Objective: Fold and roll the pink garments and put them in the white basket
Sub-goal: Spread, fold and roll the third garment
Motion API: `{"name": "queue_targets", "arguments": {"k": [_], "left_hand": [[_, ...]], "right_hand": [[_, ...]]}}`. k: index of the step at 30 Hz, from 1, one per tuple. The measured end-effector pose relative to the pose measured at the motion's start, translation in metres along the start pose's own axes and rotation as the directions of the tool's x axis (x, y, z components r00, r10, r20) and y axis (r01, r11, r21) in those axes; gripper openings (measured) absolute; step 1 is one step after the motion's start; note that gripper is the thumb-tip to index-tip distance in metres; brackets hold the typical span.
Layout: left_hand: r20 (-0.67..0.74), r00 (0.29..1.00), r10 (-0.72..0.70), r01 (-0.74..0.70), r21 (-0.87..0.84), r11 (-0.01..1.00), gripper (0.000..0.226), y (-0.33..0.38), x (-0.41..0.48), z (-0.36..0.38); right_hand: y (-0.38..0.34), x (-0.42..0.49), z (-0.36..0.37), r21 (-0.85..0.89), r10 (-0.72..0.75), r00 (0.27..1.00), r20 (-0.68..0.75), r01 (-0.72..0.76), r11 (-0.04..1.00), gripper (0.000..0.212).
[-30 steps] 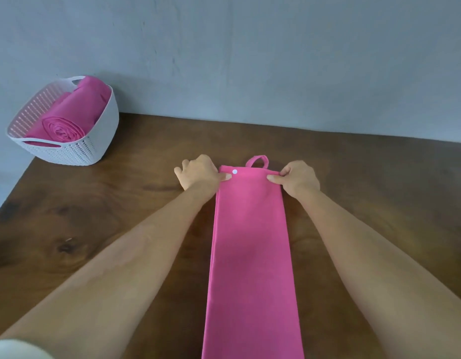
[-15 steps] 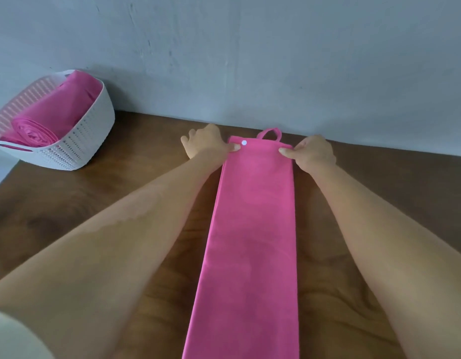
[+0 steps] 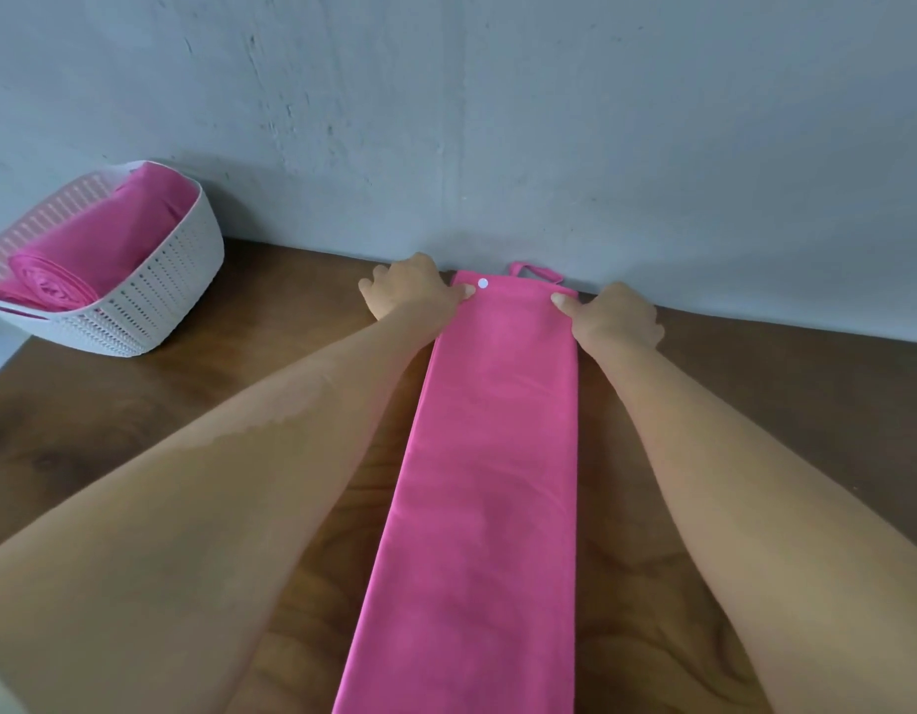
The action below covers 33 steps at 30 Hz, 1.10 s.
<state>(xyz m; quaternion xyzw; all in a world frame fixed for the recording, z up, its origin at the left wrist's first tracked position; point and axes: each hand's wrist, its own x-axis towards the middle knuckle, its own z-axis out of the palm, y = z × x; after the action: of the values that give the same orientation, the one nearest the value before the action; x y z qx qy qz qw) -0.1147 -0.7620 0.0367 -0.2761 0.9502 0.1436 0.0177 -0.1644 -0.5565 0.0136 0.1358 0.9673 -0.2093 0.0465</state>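
Note:
A pink garment (image 3: 487, 456) lies folded into a long narrow strip down the middle of the wooden table (image 3: 137, 404). Its far end, with a white snap and a small loop, reaches the wall. My left hand (image 3: 410, 293) pinches the far left corner and my right hand (image 3: 613, 314) pinches the far right corner. The white basket (image 3: 152, 306) stands at the far left and holds a rolled pink garment (image 3: 60, 280) with another pink piece behind it.
A grey wall (image 3: 549, 121) runs along the table's back edge, right behind the strip's far end. The table's left edge shows beside the basket. Bare wood lies on both sides of the strip.
Both hands have slid the strip's far end away from me until it meets the wall. The view has tilted so the basket sits lower left.

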Motion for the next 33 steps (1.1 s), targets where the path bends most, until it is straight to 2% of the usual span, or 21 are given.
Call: {"name": "queue_targets", "arguments": {"k": [4, 7, 10, 14, 18, 21, 31, 33], "left_hand": [[-0.149, 0.975, 0.167, -0.168, 0.002, 0.986, 0.042, -0.010, -0.033, 0.011], [-0.197, 0.910, 0.365, -0.375, -0.012, 0.927, 0.036, -0.030, -0.070, 0.014], [-0.132, 0.841, 0.524, -0.534, -0.048, 0.844, 0.040, -0.048, -0.108, 0.013], [-0.006, 0.771, 0.636, -0.632, -0.124, 0.765, 0.057, -0.066, -0.152, 0.018], [0.079, 0.623, 0.778, -0.781, 0.009, 0.624, 0.069, -0.076, -0.176, 0.030], [0.137, 0.560, 0.817, -0.826, 0.026, 0.562, 0.066, -0.081, -0.185, 0.036], [0.091, 0.582, 0.808, -0.813, 0.076, 0.577, 0.062, -0.087, -0.191, 0.042], [0.082, 0.552, 0.830, -0.834, 0.065, 0.548, 0.061, -0.087, -0.190, 0.040]], "right_hand": [[0.001, -0.005, -0.001, -0.016, -0.033, 0.999, 0.002, 0.033, 0.999, 0.062], [0.006, -0.009, -0.003, -0.026, -0.086, 0.995, 0.053, 0.087, 0.996, 0.062], [0.015, -0.022, -0.006, -0.043, -0.152, 0.982, 0.109, 0.157, 0.987, 0.064], [0.035, -0.064, -0.010, -0.050, -0.211, 0.971, 0.114, 0.218, 0.975, 0.057], [0.058, -0.121, -0.015, -0.018, -0.218, 0.970, 0.108, 0.221, 0.975, 0.051], [0.077, -0.169, -0.018, 0.007, -0.202, 0.974, 0.104, 0.203, 0.979, 0.046], [0.130, -0.327, -0.013, 0.072, -0.066, 0.997, 0.030, 0.063, 0.995, 0.033], [0.136, -0.354, -0.010, 0.083, -0.037, 0.999, 0.024, 0.035, 0.996, 0.031]]}}
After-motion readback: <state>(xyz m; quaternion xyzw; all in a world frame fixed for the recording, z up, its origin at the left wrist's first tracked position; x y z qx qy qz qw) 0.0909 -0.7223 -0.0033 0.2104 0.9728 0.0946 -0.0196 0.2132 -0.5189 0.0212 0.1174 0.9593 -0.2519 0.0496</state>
